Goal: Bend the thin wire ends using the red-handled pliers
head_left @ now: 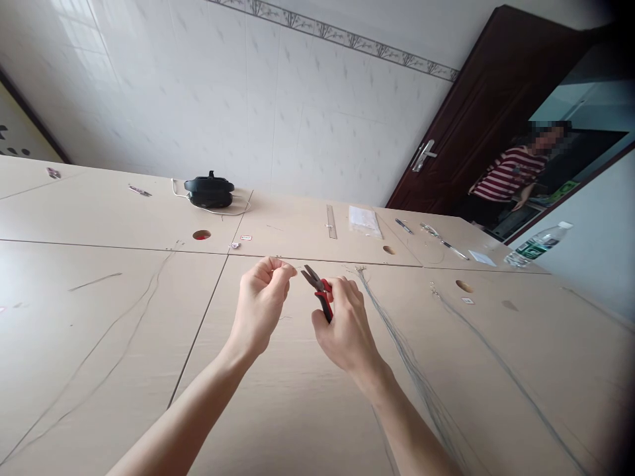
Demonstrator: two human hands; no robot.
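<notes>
My left hand (265, 297) is closed in a pinch, with a tiny thin piece showing at the fingertips, too small to name. Just to its right, my right hand (347, 320) grips red-and-black pliers (324, 305). The pliers' jaws are slightly apart and point up-left toward the left fingertips, without touching them. Beside my right hand, a bundle of thin grey wires (397, 340) runs down the table and passes behind my right forearm.
On the pale table (278, 410) lie another wire bundle (501, 360), loose strands (131, 307), a ruler (331, 222), a white packet (364, 221) and a black device (209, 192). A bottle (538, 246) stands right. A person (513, 173) is by the door (471, 112).
</notes>
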